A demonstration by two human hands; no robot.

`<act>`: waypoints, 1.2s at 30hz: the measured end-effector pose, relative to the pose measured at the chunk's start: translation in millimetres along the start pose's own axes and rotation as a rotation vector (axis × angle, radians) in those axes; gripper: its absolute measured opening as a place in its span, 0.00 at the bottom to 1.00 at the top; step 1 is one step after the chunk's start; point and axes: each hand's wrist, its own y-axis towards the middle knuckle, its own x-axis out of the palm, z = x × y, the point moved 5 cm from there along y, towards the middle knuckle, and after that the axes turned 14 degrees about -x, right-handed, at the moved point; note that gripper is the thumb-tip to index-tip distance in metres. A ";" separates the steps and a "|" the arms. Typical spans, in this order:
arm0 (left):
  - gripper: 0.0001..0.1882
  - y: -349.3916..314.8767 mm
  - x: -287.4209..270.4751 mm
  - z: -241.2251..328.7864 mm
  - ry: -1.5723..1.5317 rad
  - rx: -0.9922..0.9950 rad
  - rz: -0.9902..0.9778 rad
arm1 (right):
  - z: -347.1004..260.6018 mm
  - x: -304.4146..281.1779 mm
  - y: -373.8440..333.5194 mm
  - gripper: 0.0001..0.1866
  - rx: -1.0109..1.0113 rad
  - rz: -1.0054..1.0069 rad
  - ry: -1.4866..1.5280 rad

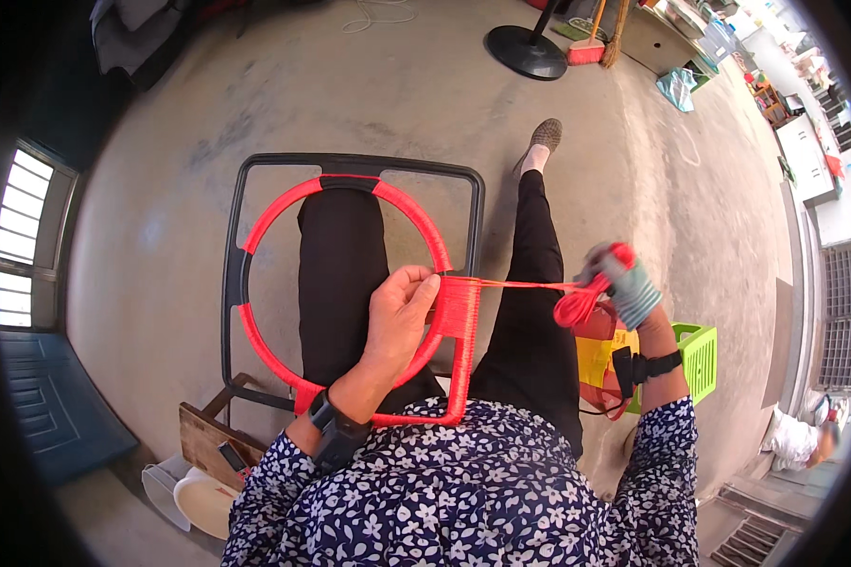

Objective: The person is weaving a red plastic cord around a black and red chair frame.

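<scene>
Across my lap lies a dark square frame (476, 203) with a round ring in its middle. Red cord is wound tightly over much of the ring (272, 214) and over the lower right corner of the frame. My left hand (402, 317) is bare and pinches the ring's right side, where the winding meets the frame. From there a taut strand of red cord (520, 283) runs to the right. My right hand (624, 283), in a striped grey-green glove, is closed around a looped bundle of red cord (577, 306), slightly smeared by motion.
A bright green plastic basket (698, 364) and a red-and-yellow bag (600, 354) stand by my right forearm. To my left are a wooden stool (208, 437) and a pale bucket (203, 506). A round black stand base (527, 53) and a red broom (586, 51) are ahead.
</scene>
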 end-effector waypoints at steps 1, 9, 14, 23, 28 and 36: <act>0.08 0.0 1.6 0.6 0.001 -0.002 -0.006 | 9.4 -16.6 0.3 0.15 0.000 0.006 -0.002; 0.08 -2.5 -2.2 5.0 -0.069 0.024 -0.017 | 67.5 -270.3 -44.0 0.15 -0.336 0.908 0.360; 0.07 -2.4 0.0 13.2 -0.134 0.052 0.021 | 54.8 -297.7 -108.7 0.13 -0.100 1.308 0.080; 0.06 -0.3 3.5 9.1 -0.167 0.028 0.049 | 46.4 100.8 36.9 0.24 -0.049 -0.028 0.175; 0.08 2.3 -1.2 4.7 -0.212 0.007 -0.007 | 42.2 148.7 24.1 0.15 0.196 -0.315 0.333; 0.07 0.6 -0.8 3.3 -0.216 -0.056 -0.007 | 21.5 118.2 31.4 0.15 -0.096 0.255 1.069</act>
